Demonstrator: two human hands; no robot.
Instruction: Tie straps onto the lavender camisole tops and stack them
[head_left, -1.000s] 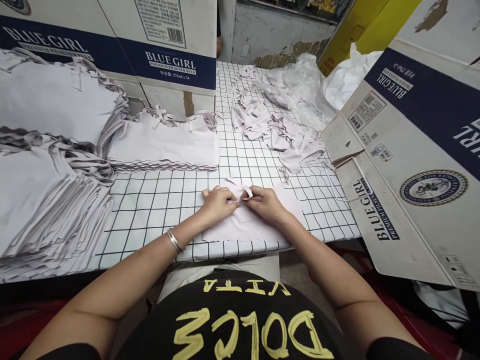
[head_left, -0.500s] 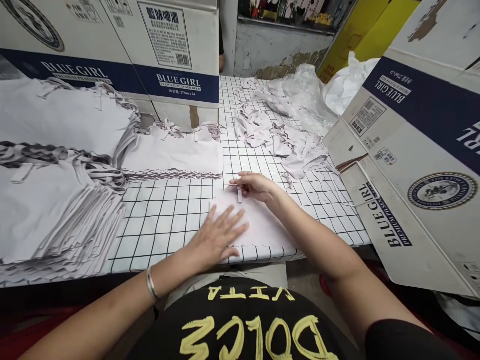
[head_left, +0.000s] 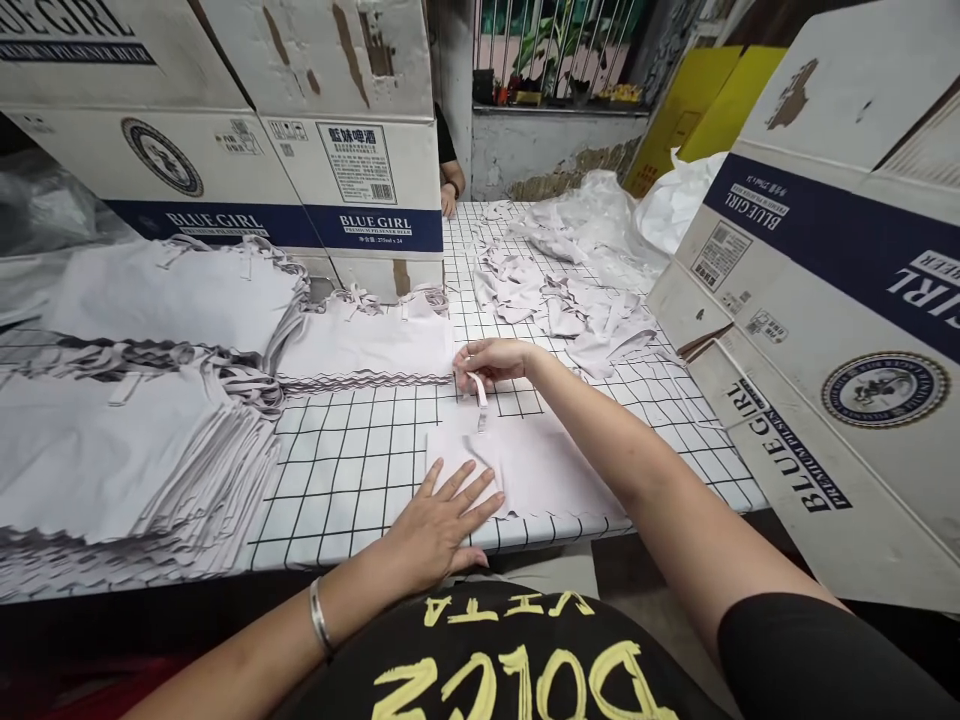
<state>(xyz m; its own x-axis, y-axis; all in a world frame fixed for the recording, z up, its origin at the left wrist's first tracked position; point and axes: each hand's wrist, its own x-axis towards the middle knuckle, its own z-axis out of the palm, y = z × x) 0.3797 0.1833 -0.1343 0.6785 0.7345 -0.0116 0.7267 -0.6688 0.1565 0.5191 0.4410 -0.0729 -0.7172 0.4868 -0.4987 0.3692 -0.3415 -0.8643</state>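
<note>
A pale pink fabric garment piece lies flat at the table's front edge. Spread out on its left part, the fingers of my left hand press the cloth down. Just beyond the piece's far edge, my right hand pinches a thin strap that rises from the garment. The strap's upper end is partly hidden in my fingers. Close to the left of my right hand is a low stack of similar pieces with straps bunched at the far side.
Taller stacks of the same cloth stand at the left, another behind. Cardboard beer boxes wall the back left; another leans at the right. Crumpled pieces and clear plastic lie farther back. Another person's hand shows beyond.
My right hand has moved away from the garment's edge, drawing the strap up and out. My left hand still rests on the cloth. The view has tilted up and turned slightly left.
</note>
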